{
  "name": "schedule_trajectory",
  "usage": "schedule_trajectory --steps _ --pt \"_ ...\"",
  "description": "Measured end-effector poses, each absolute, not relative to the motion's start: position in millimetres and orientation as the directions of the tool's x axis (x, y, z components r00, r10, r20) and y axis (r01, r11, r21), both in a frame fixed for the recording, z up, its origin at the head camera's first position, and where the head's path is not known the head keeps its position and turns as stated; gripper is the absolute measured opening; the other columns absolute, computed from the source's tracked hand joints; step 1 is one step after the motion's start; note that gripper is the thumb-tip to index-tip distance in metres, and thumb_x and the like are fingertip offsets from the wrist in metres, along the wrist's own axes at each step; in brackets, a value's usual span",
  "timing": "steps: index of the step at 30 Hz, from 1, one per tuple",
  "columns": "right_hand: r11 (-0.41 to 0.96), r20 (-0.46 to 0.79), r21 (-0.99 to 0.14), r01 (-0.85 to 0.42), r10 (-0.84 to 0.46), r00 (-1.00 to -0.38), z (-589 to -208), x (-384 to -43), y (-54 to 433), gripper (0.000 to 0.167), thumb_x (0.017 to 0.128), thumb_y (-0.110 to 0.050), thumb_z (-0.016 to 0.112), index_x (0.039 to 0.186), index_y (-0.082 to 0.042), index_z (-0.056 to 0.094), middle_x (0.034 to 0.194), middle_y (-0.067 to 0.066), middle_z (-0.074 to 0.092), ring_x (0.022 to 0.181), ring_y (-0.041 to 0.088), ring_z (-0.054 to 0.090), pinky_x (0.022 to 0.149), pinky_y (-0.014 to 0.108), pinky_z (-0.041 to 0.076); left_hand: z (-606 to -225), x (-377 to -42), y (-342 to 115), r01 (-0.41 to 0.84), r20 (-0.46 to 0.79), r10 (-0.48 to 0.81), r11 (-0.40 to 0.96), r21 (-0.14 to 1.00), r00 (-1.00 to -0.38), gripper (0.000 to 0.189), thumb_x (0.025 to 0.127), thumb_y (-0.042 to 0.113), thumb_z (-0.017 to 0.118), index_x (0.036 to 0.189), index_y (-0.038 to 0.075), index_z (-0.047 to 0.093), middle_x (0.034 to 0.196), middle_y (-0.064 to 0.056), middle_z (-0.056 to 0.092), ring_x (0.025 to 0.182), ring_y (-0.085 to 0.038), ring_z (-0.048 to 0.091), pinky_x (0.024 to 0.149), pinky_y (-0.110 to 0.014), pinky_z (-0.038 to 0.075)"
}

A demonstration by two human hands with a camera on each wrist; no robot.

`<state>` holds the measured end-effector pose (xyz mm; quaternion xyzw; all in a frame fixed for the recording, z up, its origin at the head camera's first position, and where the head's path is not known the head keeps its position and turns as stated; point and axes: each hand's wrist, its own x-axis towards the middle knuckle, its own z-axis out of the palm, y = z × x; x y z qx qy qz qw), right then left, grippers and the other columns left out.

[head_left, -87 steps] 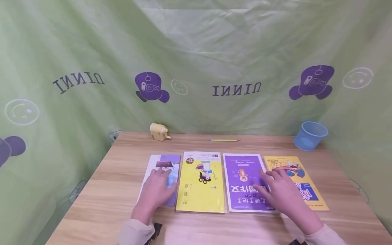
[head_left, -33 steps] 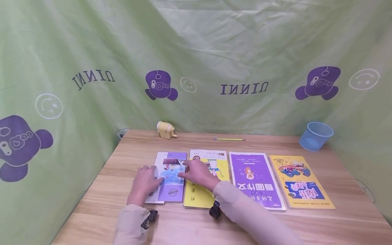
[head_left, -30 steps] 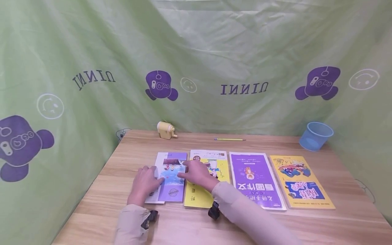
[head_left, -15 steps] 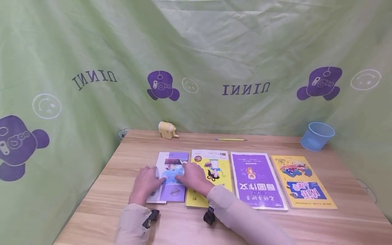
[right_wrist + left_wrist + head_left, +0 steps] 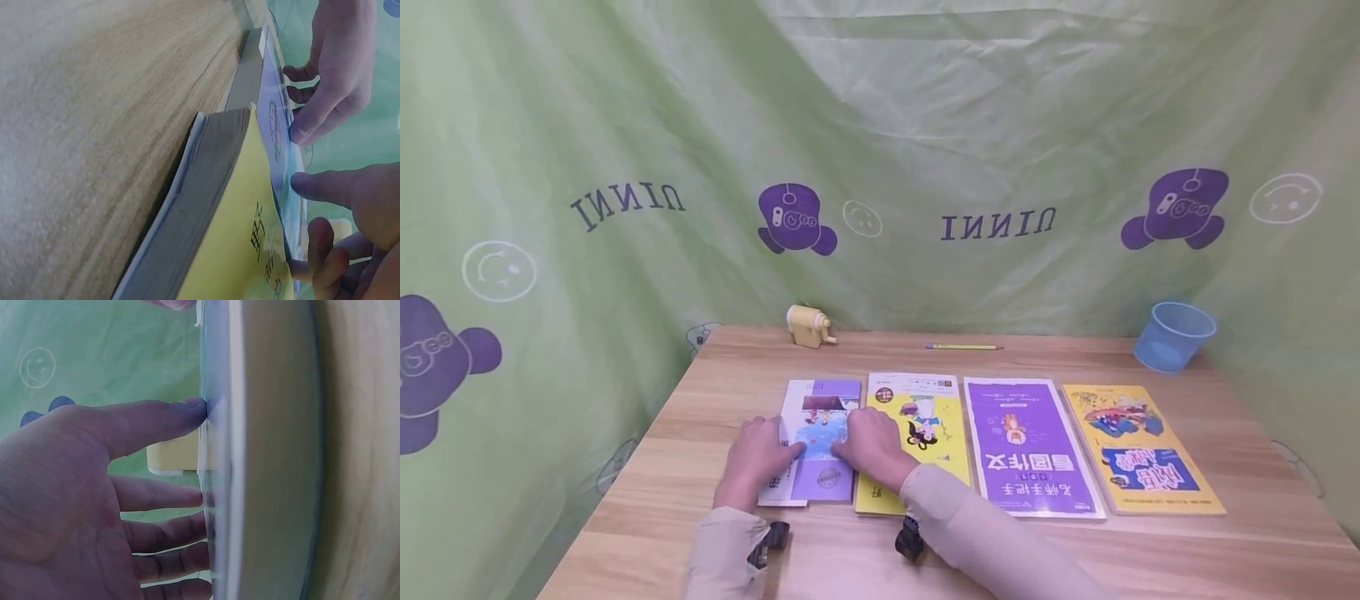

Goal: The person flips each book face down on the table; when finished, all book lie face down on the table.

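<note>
At the near left of the wooden table [image 5: 835, 554], we have both hands at a lilac-and-white book [image 5: 822, 433], which lies flat, cover up, leftmost of four in a row. Our left hand [image 5: 754, 454] is held wide, the thumb apart from the straight fingers, its tips against the left side of the book. Our right hand [image 5: 872, 446] meets it from the other side, the thumb's tip on the blue picture and the fingers bent at the book's right edge; they are partly hidden, so we cannot fairly tell whether they grip that edge or only touch it. Beneath our right wrist lies a yellow book [image 5: 936, 408], just beside the first. Farther right we see a purple book [image 5: 1018, 454], then an orange book [image 5: 1123, 412]. Behind the row stand a cream sharpener [image 5: 807, 327] and, far right, a blue bin [image 5: 1172, 337], with a yellow pencil [image 5: 964, 347] between them. Beyond hangs a green curtain [image 5: 887, 108].
</note>
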<state>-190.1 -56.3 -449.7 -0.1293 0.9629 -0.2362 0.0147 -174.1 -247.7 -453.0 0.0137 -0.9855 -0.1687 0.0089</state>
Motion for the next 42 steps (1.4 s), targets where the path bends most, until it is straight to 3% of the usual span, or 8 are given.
schedule_trajectory --steps 10,15,24,31,42 --pt "0.866 0.014 -0.448 -0.220 -0.239 -0.971 -451.1 -192.5 -60.8 0.039 0.073 -0.037 0.089 0.064 -0.012 0.061 0.075 0.002 0.053 0.062 0.014 0.049 0.053 0.025 0.041 -454.3 -173.5 -248.7 -0.023 0.024 -0.033 0.940 0.341 -0.999 0.055 0.082 0.033 0.079 0.116 -0.009 0.067 0.098 -0.024 0.066 0.091 -0.036 0.060 0.084 -0.053 0.051" --pt "0.861 0.012 -0.463 -0.209 -0.230 -0.973 -451.5 -192.5 -65.2 0.039 0.073 -0.032 0.089 0.060 -0.014 0.057 0.069 0.000 0.053 0.059 0.013 0.049 0.051 0.025 0.040 -455.5 -174.2 -249.2 -0.021 0.030 -0.033 0.942 0.334 -0.999 0.054 0.082 0.032 0.079 0.114 -0.009 0.068 0.093 -0.022 0.065 0.086 -0.033 0.059 0.080 -0.051 0.051" --pt "0.880 0.078 -0.373 -0.294 -0.286 -0.955 -450.3 -184.9 -71.1 0.031 0.079 -0.019 0.080 0.062 -0.013 0.055 0.064 0.001 0.055 0.055 0.015 0.049 0.049 0.029 0.043 -455.4 -173.8 -247.9 -0.024 0.036 -0.038 0.942 0.334 -0.999 0.052 0.082 0.032 0.079 0.115 -0.007 0.069 0.095 -0.022 0.066 0.086 -0.033 0.060 0.081 -0.051 0.052" --pt "0.871 0.072 -0.422 -0.252 -0.245 -0.967 -449.8 -183.8 -74.6 0.030 0.073 -0.006 0.075 0.058 -0.015 0.051 0.061 0.001 0.053 0.055 0.015 0.049 0.049 0.028 0.041 -455.6 -173.4 -244.5 -0.014 0.041 -0.030 0.942 0.335 -0.999 0.052 0.082 0.030 0.079 0.113 -0.010 0.068 0.092 -0.021 0.064 0.083 -0.031 0.058 0.078 -0.050 0.051" --pt "0.837 0.024 -0.522 -0.167 -0.181 -0.983 -446.8 -186.7 -72.2 0.025 0.073 -0.004 0.077 0.060 -0.011 0.057 0.063 0.002 0.054 0.058 0.016 0.051 0.054 0.027 0.045 -456.8 -172.8 -244.4 -0.010 0.047 -0.027 0.941 0.338 -0.999 0.050 0.082 0.028 0.077 0.109 -0.013 0.067 0.091 -0.022 0.061 0.083 -0.032 0.056 0.079 -0.050 0.051"
